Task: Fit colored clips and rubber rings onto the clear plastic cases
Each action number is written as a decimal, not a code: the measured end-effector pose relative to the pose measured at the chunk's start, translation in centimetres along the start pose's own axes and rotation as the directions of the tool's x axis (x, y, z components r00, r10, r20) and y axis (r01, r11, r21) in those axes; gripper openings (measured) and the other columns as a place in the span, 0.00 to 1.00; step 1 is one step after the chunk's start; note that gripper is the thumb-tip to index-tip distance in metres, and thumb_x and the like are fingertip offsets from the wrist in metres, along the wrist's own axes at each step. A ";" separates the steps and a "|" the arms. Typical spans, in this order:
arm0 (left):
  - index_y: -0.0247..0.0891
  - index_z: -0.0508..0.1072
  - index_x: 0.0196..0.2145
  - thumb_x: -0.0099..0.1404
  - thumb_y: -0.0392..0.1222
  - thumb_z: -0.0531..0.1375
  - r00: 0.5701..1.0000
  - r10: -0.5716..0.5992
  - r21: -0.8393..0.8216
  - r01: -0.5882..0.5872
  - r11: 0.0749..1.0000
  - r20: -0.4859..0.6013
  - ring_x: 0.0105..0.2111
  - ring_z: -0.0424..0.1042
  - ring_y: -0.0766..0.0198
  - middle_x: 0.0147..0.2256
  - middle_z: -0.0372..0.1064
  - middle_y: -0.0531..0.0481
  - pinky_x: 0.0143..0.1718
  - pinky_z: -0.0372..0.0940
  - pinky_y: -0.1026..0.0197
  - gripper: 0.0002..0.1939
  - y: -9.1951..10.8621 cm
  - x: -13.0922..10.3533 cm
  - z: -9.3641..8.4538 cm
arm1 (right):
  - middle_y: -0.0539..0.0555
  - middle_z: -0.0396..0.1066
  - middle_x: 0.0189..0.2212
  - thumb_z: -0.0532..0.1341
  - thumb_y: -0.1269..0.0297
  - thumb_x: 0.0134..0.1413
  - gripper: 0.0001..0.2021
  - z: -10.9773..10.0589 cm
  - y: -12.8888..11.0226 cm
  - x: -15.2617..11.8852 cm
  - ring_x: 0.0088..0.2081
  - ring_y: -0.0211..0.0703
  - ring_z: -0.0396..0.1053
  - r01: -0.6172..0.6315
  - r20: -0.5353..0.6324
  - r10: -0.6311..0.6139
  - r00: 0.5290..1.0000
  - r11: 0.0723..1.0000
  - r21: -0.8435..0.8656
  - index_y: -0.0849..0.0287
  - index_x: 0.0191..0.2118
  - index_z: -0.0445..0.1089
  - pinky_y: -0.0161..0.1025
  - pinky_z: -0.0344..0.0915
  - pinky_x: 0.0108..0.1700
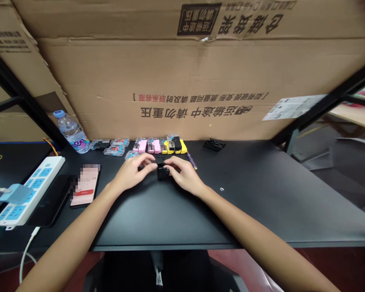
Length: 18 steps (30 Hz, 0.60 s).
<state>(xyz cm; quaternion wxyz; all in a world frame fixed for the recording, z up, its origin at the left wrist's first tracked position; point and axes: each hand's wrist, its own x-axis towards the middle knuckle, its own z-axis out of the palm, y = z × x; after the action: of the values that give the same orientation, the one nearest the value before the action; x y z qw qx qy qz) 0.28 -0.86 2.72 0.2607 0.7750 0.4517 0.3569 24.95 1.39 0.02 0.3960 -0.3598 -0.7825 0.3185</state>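
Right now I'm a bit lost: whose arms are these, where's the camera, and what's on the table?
No machine here: these are a person's bare arms, seen by one head-worn camera looking forward and down. The right hand holds a small black part; the left hand is right beside it, perhaps touching. Beyond, on the black table, lie pink pieces and yellow pieces. At left are a bottle, phone and power strip.

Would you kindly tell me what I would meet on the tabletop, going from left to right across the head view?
White power strip, phone, left hand, small black part, right hand, small white bit.
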 end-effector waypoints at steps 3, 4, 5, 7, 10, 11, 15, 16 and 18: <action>0.43 0.75 0.54 0.80 0.51 0.54 0.991 -0.031 0.214 0.059 0.975 -0.131 0.42 0.79 0.55 0.41 0.81 0.48 0.49 0.69 0.53 0.15 -0.4 0.2 -1.5 | 0.60 0.77 0.41 0.62 0.47 0.70 0.16 0.1 0.3 0.1 0.37 0.48 0.75 -0.051 -0.030 0.053 0.998 0.996 0.077 0.56 0.43 0.77 0.44 0.76 0.36; 0.42 0.75 0.53 0.80 0.49 0.54 0.985 -0.018 0.291 0.068 0.954 -0.170 0.43 0.79 0.53 0.43 0.81 0.46 0.51 0.68 0.51 0.14 -0.6 0.3 -1.9 | 0.60 0.77 0.41 0.63 0.45 0.68 0.18 0.2 0.4 0.1 0.36 0.47 0.75 -0.066 -0.033 0.070 0.997 0.993 0.097 0.56 0.42 0.77 0.44 0.76 0.36; 0.41 0.75 0.53 0.79 0.46 0.54 0.984 -0.003 0.366 0.070 0.928 -0.179 0.47 0.78 0.50 0.45 0.81 0.44 0.53 0.67 0.49 0.13 -0.9 0.3 -2.3 | 0.59 0.77 0.41 0.64 0.43 0.67 0.19 0.2 0.4 0.1 0.35 0.47 0.74 -0.085 -0.034 0.089 0.995 0.989 0.118 0.57 0.42 0.77 0.44 0.76 0.35; 0.41 0.76 0.51 0.78 0.42 0.54 0.986 0.008 0.495 0.075 0.866 -0.164 0.52 0.75 0.46 0.49 0.80 0.42 0.57 0.65 0.46 0.12 -1.7 0.3 -2.7 | 0.58 0.77 0.39 0.65 0.41 0.65 0.21 0.2 0.2 0.1 0.33 0.45 0.73 -0.130 -0.023 0.136 0.990 0.977 0.170 0.57 0.41 0.76 0.44 0.76 0.36; 0.40 0.76 0.51 0.77 0.40 0.54 0.992 -0.010 0.594 0.082 0.800 -0.124 0.55 0.71 0.43 0.52 0.77 0.40 0.58 0.64 0.44 0.13 -2.7 0.1 -2.7 | 0.54 0.76 0.34 0.65 0.40 0.64 0.22 0.1 -0.4 0.3 0.30 0.42 0.71 -0.183 0.017 0.185 0.983 0.955 0.235 0.58 0.39 0.75 0.43 0.75 0.37; 0.40 0.77 0.51 0.77 0.40 0.54 0.994 -0.011 0.608 0.076 0.791 -0.110 0.55 0.71 0.43 0.52 0.76 0.39 0.58 0.64 0.44 0.13 -2.9 0.0 -2.6 | 0.53 0.75 0.33 0.65 0.39 0.64 0.23 0.0 -0.6 0.3 0.30 0.41 0.70 -0.188 0.026 0.187 0.982 0.953 0.240 0.58 0.38 0.75 0.42 0.74 0.37; 0.42 0.78 0.48 0.77 0.45 0.56 0.998 -0.005 0.620 0.044 0.783 -0.065 0.52 0.72 0.45 0.50 0.75 0.40 0.56 0.65 0.45 0.12 -3.2 -0.1 -2.4 | 0.50 0.71 0.29 0.64 0.38 0.65 0.24 -0.1 -1.0 0.4 0.29 0.40 0.67 -0.173 0.033 0.170 0.985 0.959 0.225 0.57 0.35 0.73 0.40 0.70 0.35; 0.42 0.78 0.47 0.76 0.46 0.57 0.998 -0.018 0.604 0.051 0.795 -0.061 0.49 0.73 0.46 0.48 0.75 0.41 0.54 0.66 0.47 0.11 -3.2 -0.1 -2.4 | 0.50 0.71 0.28 0.64 0.38 0.65 0.24 -0.2 -1.0 0.5 0.29 0.40 0.67 -0.171 0.030 0.169 0.985 0.960 0.221 0.57 0.35 0.73 0.40 0.70 0.35; 0.42 0.78 0.46 0.75 0.48 0.58 0.997 -0.061 0.545 0.076 0.835 -0.045 0.42 0.75 0.51 0.41 0.74 0.45 0.47 0.66 0.52 0.11 -3.0 0.0 -2.4 | 0.50 0.70 0.28 0.63 0.37 0.65 0.25 -0.2 -0.9 0.5 0.29 0.40 0.67 -0.180 0.024 0.179 0.984 0.958 0.224 0.56 0.35 0.71 0.40 0.70 0.35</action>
<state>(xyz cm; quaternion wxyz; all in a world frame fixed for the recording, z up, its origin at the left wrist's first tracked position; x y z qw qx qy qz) -3.16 0.69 2.05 0.0356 0.7958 0.5654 0.2139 24.59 1.29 1.01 0.4025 -0.3816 -0.7060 0.4403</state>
